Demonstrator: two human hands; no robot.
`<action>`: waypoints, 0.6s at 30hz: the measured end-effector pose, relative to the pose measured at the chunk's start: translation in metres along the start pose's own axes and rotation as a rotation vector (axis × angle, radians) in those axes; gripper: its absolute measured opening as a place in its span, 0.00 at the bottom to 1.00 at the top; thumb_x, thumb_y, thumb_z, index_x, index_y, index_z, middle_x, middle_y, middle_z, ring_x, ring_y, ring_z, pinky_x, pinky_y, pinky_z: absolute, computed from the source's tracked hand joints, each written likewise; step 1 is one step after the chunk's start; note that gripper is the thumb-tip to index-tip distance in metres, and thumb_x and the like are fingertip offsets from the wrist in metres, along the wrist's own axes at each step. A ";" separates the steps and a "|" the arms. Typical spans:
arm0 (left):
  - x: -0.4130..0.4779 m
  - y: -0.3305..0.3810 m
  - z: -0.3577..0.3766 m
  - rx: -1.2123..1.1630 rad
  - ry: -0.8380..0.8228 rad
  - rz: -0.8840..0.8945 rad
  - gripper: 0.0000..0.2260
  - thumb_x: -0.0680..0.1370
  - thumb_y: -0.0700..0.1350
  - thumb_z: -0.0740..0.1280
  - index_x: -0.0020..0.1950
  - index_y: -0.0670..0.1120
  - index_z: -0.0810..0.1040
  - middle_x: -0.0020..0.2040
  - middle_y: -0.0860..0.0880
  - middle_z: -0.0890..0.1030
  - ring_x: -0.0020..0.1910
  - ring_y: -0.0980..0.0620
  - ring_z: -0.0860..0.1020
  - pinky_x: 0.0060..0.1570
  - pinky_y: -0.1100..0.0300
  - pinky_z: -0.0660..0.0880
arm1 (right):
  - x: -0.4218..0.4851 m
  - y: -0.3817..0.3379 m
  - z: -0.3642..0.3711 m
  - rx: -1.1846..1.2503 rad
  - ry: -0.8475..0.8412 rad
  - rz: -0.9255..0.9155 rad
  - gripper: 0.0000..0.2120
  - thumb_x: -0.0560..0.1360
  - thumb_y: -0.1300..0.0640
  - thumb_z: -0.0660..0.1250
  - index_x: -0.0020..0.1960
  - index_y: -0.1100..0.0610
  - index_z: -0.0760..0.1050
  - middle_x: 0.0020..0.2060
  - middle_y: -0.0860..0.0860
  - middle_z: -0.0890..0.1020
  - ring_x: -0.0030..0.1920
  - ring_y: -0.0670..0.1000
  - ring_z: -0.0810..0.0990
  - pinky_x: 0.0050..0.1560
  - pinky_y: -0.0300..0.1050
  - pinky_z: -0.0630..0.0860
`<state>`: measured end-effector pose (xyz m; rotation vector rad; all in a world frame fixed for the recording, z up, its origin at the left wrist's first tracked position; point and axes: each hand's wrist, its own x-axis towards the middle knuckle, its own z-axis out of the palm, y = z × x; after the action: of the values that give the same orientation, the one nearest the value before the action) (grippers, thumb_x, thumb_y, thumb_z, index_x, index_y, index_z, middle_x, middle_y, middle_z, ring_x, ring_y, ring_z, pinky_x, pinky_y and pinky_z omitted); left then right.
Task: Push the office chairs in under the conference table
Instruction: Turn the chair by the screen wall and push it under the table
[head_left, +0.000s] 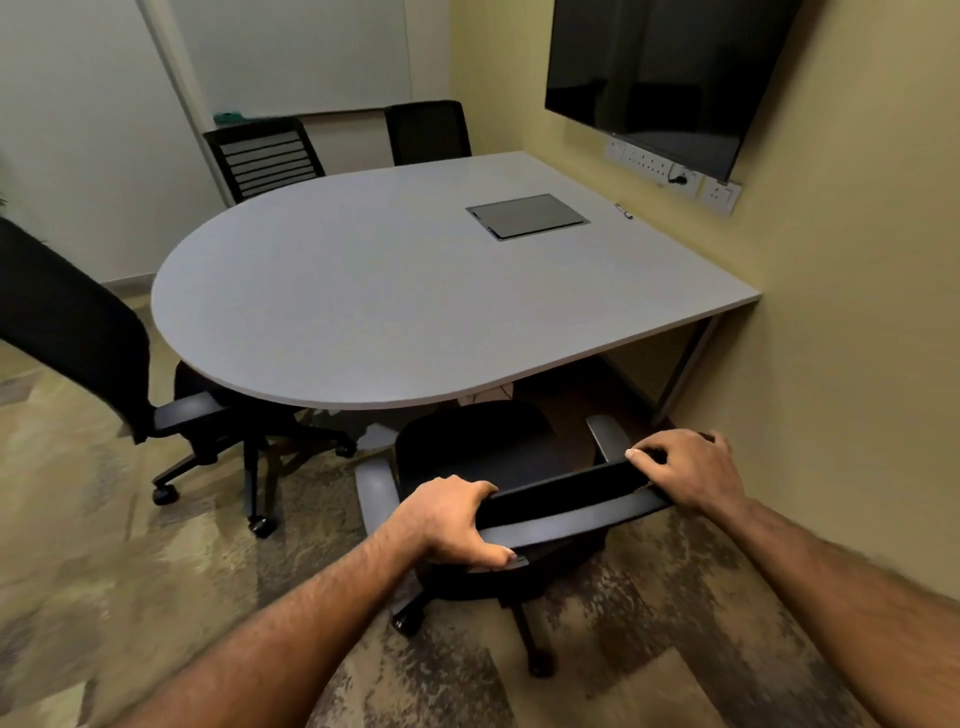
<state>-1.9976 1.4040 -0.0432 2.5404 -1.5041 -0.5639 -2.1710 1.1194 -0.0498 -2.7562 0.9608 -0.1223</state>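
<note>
A black office chair (483, 452) stands right in front of me, its seat front just at the curved near edge of the grey conference table (363, 291). My left hand (452, 519) grips the left end of the chair's backrest top. My right hand (685, 467) grips the right end. A second black chair (93, 338) stands at the table's left side, angled, its seat partly under the top. Two more chairs (265, 156) (428, 132) stand at the far side against the table.
A yellow wall (831, 364) runs close along the right, with a dark screen (665, 67) and a row of sockets (675, 174) on it. A grey cable hatch (527, 215) is set into the tabletop. A table leg (685, 364) stands near the wall. Patterned carpet covers the floor.
</note>
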 end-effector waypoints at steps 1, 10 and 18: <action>-0.003 -0.010 -0.003 0.005 0.006 -0.011 0.44 0.59 0.74 0.65 0.71 0.54 0.72 0.54 0.55 0.84 0.53 0.53 0.82 0.53 0.56 0.79 | -0.001 -0.008 0.004 0.001 0.012 -0.022 0.19 0.74 0.33 0.57 0.50 0.39 0.83 0.50 0.38 0.85 0.55 0.44 0.80 0.68 0.65 0.62; -0.020 -0.085 -0.024 0.038 0.079 -0.069 0.44 0.58 0.77 0.63 0.68 0.55 0.75 0.55 0.56 0.84 0.54 0.54 0.82 0.50 0.60 0.75 | 0.017 -0.074 0.031 0.016 0.045 -0.015 0.25 0.72 0.29 0.53 0.51 0.38 0.83 0.50 0.38 0.85 0.53 0.45 0.81 0.69 0.66 0.58; -0.019 -0.135 -0.045 0.008 0.049 -0.110 0.46 0.59 0.75 0.65 0.73 0.54 0.72 0.64 0.55 0.81 0.62 0.54 0.78 0.58 0.60 0.73 | 0.049 -0.121 0.042 0.030 0.021 -0.055 0.24 0.72 0.30 0.54 0.53 0.39 0.83 0.52 0.39 0.85 0.56 0.46 0.80 0.70 0.66 0.57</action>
<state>-1.8783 1.4840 -0.0381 2.6354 -1.3597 -0.5073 -2.0533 1.1891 -0.0617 -2.7604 0.8810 -0.1737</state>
